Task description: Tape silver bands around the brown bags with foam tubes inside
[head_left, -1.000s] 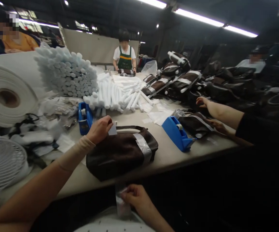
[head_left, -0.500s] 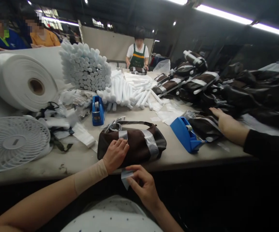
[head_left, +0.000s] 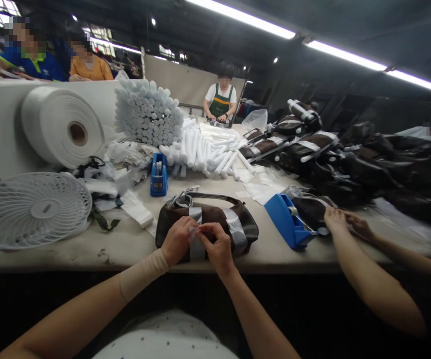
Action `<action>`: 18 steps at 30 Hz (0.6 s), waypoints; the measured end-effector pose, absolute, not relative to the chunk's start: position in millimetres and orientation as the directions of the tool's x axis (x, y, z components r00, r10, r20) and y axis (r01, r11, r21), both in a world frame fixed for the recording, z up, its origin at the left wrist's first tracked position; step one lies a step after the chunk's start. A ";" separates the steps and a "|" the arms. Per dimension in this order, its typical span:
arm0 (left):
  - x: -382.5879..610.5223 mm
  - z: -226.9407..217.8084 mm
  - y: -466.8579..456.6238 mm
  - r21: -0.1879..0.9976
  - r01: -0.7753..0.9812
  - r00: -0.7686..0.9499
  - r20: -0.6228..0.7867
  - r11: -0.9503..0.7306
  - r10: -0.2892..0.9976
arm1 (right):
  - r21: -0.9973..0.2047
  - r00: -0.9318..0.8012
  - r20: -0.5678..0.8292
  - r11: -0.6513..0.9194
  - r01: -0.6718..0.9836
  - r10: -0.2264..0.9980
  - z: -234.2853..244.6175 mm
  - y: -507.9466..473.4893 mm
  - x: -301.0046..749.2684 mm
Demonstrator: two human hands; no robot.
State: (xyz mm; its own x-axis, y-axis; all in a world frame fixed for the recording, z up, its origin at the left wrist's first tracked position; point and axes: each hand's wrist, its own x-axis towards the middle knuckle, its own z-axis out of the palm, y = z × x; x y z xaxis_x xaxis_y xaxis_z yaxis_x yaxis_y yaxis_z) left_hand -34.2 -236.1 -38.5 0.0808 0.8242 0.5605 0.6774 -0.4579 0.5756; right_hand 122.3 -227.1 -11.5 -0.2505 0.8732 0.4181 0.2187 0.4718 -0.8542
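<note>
A dark brown fabric bag (head_left: 172, 232) lies flat on the table in front of me, with silver-grey bands (head_left: 235, 232) around it and a strap along its top. My left hand (head_left: 178, 242) presses on the bag's near side. Beside it, my right hand (head_left: 217, 244) pinches a small pale strip of film (head_left: 195, 239) against a band. The fingers of both hands nearly meet there and hide part of the strip. To the right, a co-worker's hands (head_left: 346, 222) rest near another brown bag (head_left: 312, 209) and a blue tape dispenser (head_left: 284, 222).
A white fan (head_left: 32, 209) and a large white roll (head_left: 62, 127) sit at the left. Behind the bag are a second blue dispenser (head_left: 159, 174), stacked white tubes (head_left: 148, 114) and loose ones (head_left: 200, 149). Brown bags (head_left: 368, 164) pile up at the right.
My right hand has risen from the table's near edge onto the bag, carrying the strip to my left hand. The view has swung slightly, and a co-worker's hands have moved closer to the right-hand bag.
</note>
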 end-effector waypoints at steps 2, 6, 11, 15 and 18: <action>-42.4 -33.4 -230.0 0.707 0.573 -0.014 0.515 -0.415 0.857 | -0.900 -0.214 0.321 0.368 0.236 0.923 -16.4 -214.5 113.9; -50.0 -12.4 -223.6 0.828 0.429 -0.106 0.443 -0.361 0.890 | -0.912 -0.211 0.161 0.227 0.343 0.964 -19.6 -199.9 111.2; -37.3 9.0 -235.5 0.413 0.773 0.145 0.624 -0.482 0.768 | -0.889 -0.222 0.084 0.174 0.424 0.971 -14.1 -189.0 112.7; -26.1 -6.7 -251.3 0.114 0.876 0.314 0.605 -0.470 0.732 | -0.877 -0.195 0.054 0.140 0.460 0.979 -13.4 -184.0 112.1; -23.4 -25.9 -258.0 0.055 0.895 0.322 0.607 -0.443 0.726 | -0.893 -0.202 0.036 0.122 0.432 0.979 -15.4 -183.5 113.4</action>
State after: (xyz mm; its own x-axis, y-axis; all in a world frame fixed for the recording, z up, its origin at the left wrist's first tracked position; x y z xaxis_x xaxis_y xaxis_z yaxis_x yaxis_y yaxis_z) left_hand -23.4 -258.0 -25.9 0.3220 0.7264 0.6072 0.8951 -0.4426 0.0549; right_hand 113.4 -183.5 -15.4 -0.2016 0.9788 0.0362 0.4324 0.1221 -0.8934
